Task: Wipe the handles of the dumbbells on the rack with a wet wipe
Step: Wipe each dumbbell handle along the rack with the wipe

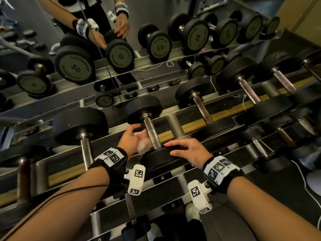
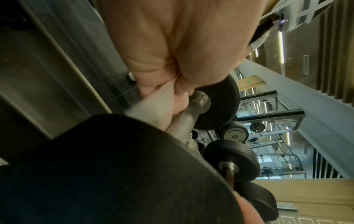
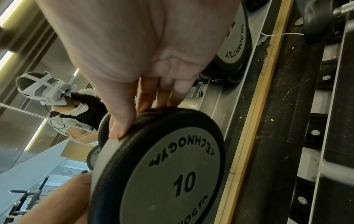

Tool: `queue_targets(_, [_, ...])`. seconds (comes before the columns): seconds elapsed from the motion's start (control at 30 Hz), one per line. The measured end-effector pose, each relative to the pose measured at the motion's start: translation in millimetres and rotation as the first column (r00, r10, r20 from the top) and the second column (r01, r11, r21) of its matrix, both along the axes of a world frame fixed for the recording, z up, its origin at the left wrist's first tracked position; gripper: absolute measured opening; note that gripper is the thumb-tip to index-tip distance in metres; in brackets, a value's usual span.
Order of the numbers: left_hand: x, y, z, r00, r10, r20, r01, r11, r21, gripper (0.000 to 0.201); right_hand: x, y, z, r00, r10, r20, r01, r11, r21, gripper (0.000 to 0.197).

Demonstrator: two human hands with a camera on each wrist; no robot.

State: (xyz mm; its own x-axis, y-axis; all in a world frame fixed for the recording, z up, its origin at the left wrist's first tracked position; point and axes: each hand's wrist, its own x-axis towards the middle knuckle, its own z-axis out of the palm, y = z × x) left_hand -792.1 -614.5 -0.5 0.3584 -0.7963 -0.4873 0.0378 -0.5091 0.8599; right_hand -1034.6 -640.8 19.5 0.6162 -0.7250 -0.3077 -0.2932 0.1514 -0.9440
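The rack (image 1: 175,123) runs slantwise across the room in front of a mirror, its steel rails carrying a row of black dumbbells, each lying crosswise with its two heads over the front and back rails so the bare handle spans the gap between. That leaves every handle open to reach from above.

The 10 dumbbell (image 1: 144,108) sits about the middle of the upper tier. Its steel handle (image 1: 152,133) looks dull and speckled, which is probably why it gets attention now.

The right hand (image 1: 188,151) lies on the near head of that dumbbell, at the front rail, fingers fairly straight and spread over the rubber rim with the thumb on its edge, holding nothing. I would judge it is there to keep the weight from rolling under the rubbing.

The left hand (image 1: 129,137) is curled round the wet wipe (image 1: 143,142), a crumpled white wad, and presses it against the left side of the handle, low down near the front head. The handles further right along the rack seem yet to be done.
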Motion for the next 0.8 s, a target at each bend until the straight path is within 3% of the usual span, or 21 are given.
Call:
queue_targets(0.1, [-4.9,-8.4,5.9,0.999,0.008,0.051,-0.005,0.999,-0.053,0.045,0.4,0.1,0.5,1.0,-0.002,0.01,0.002,1.0,0.005,0.033])
queue_targets(0.27, [-24.1,-2.0,1.0,0.997,0.05,-0.065,-0.055,0.996,-0.071,0.05,1.5,0.7,0.0,0.999,-0.011,0.037,0.011,1.0,0.005,0.033])
queue_targets(0.43, [-20.8,16.8,-5.4,0.99,-0.141,0.019,0.14,0.989,0.05,0.06,2.4,0.1,-0.7,0.999,-0.018,0.044,0.016,0.999,0.036,0.036])
queue_targets(0.57, [-3.2,8.4,-5.0,0.993,0.013,-0.116,-0.011,1.0,0.017,0.061,1.7,0.9,2.3,1.0,-0.007,0.029,0.007,1.0,0.014,0.035])
queue_targets(0.63, [2.2,1.6,-1.8,1.0,0.008,-0.014,-0.008,0.999,-0.044,0.054,1.8,1.0,3.5,1.0,-0.005,0.029,0.005,1.0,0.0,0.034])
queue_targets(0.7, [-1.0,-3.1,2.0,0.987,-0.081,0.139,0.096,0.99,-0.102,0.048,1.5,0.6,3.6,0.999,-0.011,0.039,0.011,1.0,0.008,0.034])
queue_targets(0.8, [-9.8,-2.3,-1.8,0.97,-0.141,0.198,0.172,0.974,-0.149,0.048,0.6,1.0,3.6,1.0,-0.001,0.031,0.001,1.0,-0.006,0.033])
